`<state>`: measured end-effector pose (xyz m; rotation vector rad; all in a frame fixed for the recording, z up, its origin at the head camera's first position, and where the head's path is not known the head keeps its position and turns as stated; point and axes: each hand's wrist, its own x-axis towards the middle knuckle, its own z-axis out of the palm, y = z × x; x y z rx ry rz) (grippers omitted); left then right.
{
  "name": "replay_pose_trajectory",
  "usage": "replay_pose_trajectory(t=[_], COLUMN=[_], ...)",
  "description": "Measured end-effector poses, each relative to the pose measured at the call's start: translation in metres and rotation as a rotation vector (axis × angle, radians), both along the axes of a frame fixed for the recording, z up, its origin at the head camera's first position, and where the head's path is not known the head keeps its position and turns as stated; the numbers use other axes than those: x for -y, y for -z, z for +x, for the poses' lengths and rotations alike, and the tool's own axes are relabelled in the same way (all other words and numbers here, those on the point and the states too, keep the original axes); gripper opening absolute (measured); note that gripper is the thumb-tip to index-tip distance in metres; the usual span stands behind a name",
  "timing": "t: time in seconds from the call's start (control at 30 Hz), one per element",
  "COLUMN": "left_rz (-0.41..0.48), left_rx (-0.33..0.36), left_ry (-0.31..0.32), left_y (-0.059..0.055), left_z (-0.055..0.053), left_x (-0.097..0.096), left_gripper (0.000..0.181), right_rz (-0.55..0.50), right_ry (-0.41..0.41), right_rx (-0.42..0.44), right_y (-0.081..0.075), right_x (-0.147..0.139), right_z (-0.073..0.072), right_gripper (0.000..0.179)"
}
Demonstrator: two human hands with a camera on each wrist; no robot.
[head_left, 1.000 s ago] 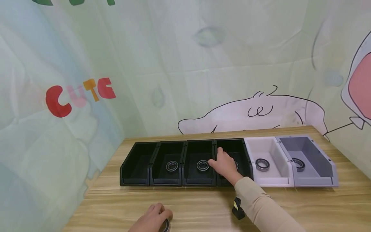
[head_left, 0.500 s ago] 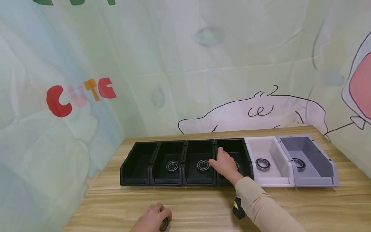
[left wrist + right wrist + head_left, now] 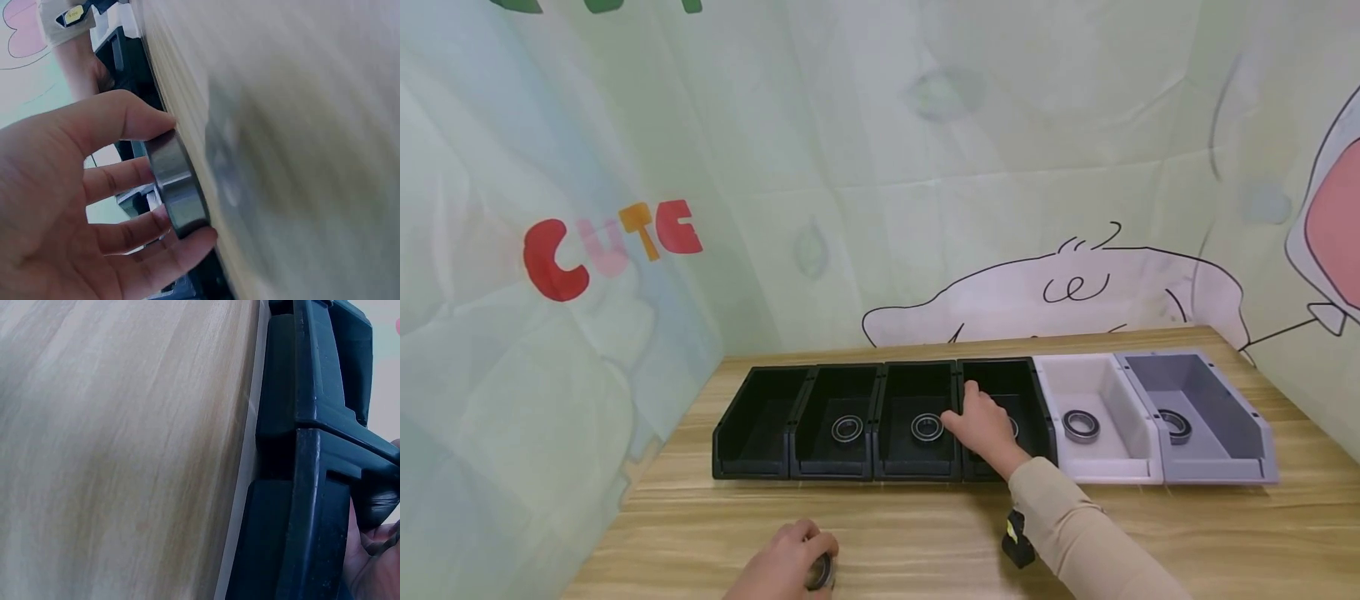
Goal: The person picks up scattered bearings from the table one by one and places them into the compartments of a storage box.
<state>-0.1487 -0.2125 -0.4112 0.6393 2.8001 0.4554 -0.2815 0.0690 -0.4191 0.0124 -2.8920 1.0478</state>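
My left hand (image 3: 782,562) pinches a steel ball bearing (image 3: 820,572) by its outer edge, low over the table front. In the left wrist view, the thumb and fingers span the shiny rim of that bearing (image 3: 178,184). My right hand (image 3: 985,425) reaches into the fourth bin from the left, a black bin (image 3: 1000,371). Its thumb lies over the left dividing wall, with the fingers on the other side, partly hidden. Another bearing (image 3: 1014,427) shows partly behind this hand. In the right wrist view the right hand (image 3: 375,562) appears beyond the bin front.
To the left, three more black bins stand in the row; two hold a bearing (image 3: 847,429) and a bearing (image 3: 927,427). A white bin (image 3: 1120,472) and a grey bin (image 3: 1217,472), each with a bearing, stand at the right. A printed curtain (image 3: 820,167) hangs behind the table (image 3: 917,533).
My left hand has shifted slightly left with the bearing and tilted it a little. The right hand has stayed in place at the fourth bin.
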Motion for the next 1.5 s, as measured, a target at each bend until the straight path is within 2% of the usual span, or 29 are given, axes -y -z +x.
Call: replay_pose_trajectory(t=[0.1,0.2,0.33,0.4,0.53,0.63,0.8,0.97,1.1,1.27,1.5], left_rz=[-0.003,-0.02,-0.039,-0.04,-0.04,-0.038,-0.04,-0.069,-0.085,-0.068,-0.088], left_rx=[-0.036,-0.169,-0.394,-0.428,-0.376,-0.339,-0.347,-0.353,-0.303,-0.247,-0.273], left_ry=[-0.067,-0.118,-0.171,-0.204,-0.254,-0.254,-0.241,-0.215,-0.213,-0.237,-0.235], left_y=[-0.008,-0.016,-0.026,-0.032,-0.04,-0.044,-0.049,-0.049,-0.043,-0.03,-0.01], left_z=[-0.003,-0.009,-0.023,-0.033,-0.048,-0.057,-0.075,-0.101,-0.12,-0.135,-0.15], left_x=[0.003,0.011,0.027,0.035,0.049,0.054,0.058,0.063,0.066,0.072,0.08], left_gripper=[0.026,0.024,0.024,0.026,0.031,0.034,0.036,0.038,0.041,0.043,0.041], right_rz=[-0.002,-0.003,-0.003,-0.005,-0.001,-0.001,-0.009,-0.017,-0.019,-0.016,-0.01], right_ry=[0.003,0.003,0.001,0.004,0.004,0.002,0.01,0.003,-0.001,-0.002,0.004], right_rx=[0.005,0.011,0.013,0.009,0.008,0.005,-0.001,-0.014,-0.019,-0.001,-0.01], right_y=[-0.001,0.0,0.0,-0.001,-0.002,-0.004,-0.006,-0.005,-0.003,0.0,0.0], right_x=[0.0,0.001,0.0,0.0,-0.001,-0.002,-0.003,-0.005,-0.006,-0.003,0.0], right_z=[0.0,-0.001,-0.001,-0.001,-0.002,-0.003,-0.003,-0.003,-0.002,-0.002,0.0], right_gripper=[0.069,0.07,0.07,0.069,0.069,0.069,0.068,0.068,0.068,0.069,0.068])
